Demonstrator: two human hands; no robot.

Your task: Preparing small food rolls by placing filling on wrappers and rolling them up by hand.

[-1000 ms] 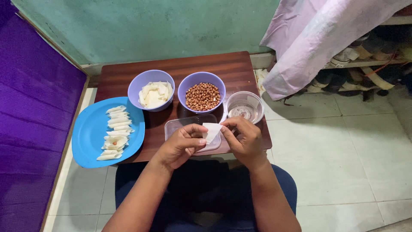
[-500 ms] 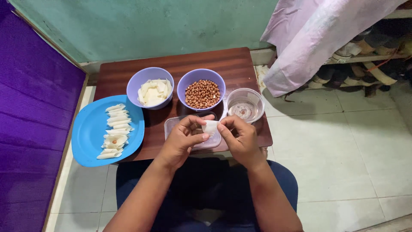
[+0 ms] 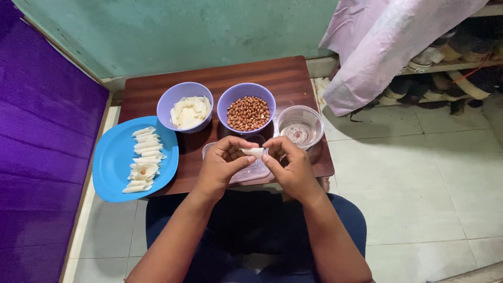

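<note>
Pinching a small white wrapper (image 3: 253, 152) between both sets of fingertips, I hold my left hand (image 3: 222, 165) and right hand (image 3: 290, 165) together above the clear lid (image 3: 246, 173), with the peanut bowl (image 3: 247, 112) and water cup (image 3: 299, 128) just beyond, within easy reach, and the folded pieces lined up on the blue plate (image 3: 112, 167).

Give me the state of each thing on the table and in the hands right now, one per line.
Dough wrapper: folded, pinched between both hands above the table.
Left hand: closed on the wrapper's left end.
Right hand: closed on its right end.
Peanut bowl: nearly full.
Wrapper bowl: partly filled with white pieces.
Clear cup: upright, almost empty.
Blue plate: overhangs the table edge, holds a row of folded pieces.
Clear tray: flat under the hands.
</note>
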